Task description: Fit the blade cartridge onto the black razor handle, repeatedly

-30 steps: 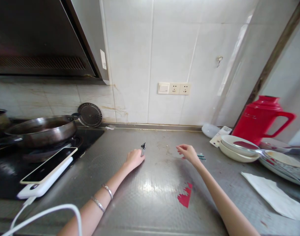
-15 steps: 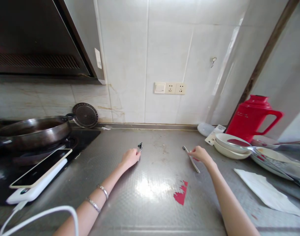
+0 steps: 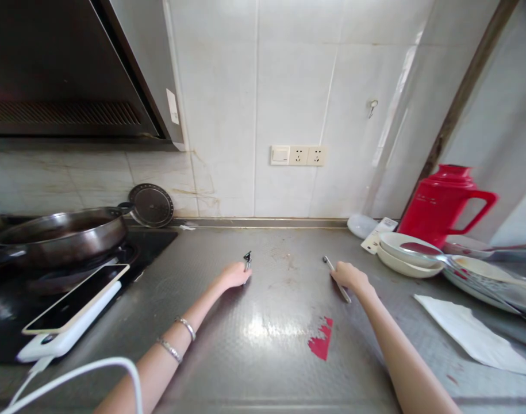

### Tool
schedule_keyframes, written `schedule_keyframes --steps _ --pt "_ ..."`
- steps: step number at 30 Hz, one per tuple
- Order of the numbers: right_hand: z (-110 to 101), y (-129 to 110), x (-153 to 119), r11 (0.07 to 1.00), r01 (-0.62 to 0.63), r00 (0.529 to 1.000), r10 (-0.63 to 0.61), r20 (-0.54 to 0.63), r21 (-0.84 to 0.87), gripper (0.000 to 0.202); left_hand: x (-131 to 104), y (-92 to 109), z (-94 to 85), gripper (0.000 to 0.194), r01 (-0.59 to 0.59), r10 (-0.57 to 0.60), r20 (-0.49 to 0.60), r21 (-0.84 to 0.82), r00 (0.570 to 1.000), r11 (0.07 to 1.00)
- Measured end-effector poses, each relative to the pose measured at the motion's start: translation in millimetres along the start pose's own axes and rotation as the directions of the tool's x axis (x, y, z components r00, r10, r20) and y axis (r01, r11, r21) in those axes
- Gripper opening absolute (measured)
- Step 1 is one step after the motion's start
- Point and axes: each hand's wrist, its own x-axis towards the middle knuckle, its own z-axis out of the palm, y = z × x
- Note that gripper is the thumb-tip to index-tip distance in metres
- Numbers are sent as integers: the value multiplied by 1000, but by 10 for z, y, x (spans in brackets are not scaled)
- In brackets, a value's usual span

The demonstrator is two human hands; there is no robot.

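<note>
From my end of the feed, I see the left hand (image 3: 235,275) closed over a small metal tool (image 3: 248,257). Its shiny shaft and black, forked-looking end show beyond the fingers, and the palm hides the rest, so I can't tell its full shape. The right hand (image 3: 349,277) has a closed grip on a slim rod (image 3: 345,294), smooth and greyish, with a dark rounded end; the rod slants across the counter (image 3: 280,379), one end to each side of the fingertips. I can't tell whether the rod touches the metal beneath.

That counter is brushed-looking grey metal with a fine dimpled texture, faint brown stains and a bright glare between my two forearms. Nearer me than the hands lies a flat red scrap (image 3: 322,344), straight along one side and ragged along another. A thin white sheet (image 3: 469,333), limp and torn-edged, lies to the right of the right forearm. Beyond it I have stacked pale bowls (image 3: 409,265) with smooth rims, and behind them a glossy red jug (image 3: 439,207) with a looped handle.

On my left, a round, shiny steel pan (image 3: 64,238) sits on the black glass stove (image 3: 154,244), and a phone (image 3: 77,299) rests on a rounded white block (image 3: 68,339).
</note>
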Motion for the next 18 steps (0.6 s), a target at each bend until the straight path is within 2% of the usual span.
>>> schedule_keyframes --steps 3,6,10,15,18 --pt "-17 -40 -11 1000 20 1000 -20 -6 -1 33 13 12 11 36 10 -9 -13 16 1000 1000" --pt "-45 -188 -37 997 78 997 -77 -28 24 33 14 15 16 35 27 -26 -34 24 999 999" --pt "-53 -586 -128 980 185 980 -178 -94 79 33 12 16 0 33 65 -63 -59 27 996 998" --pt "3 -1170 -288 950 288 955 -275 -113 123 31 48 16 -15 30 95 -93 -62 29 994 995" --pt "55 -1440 -349 931 336 940 -320 -121 144 31 60 32 -18 30 105 -103 -65 30 993 994"
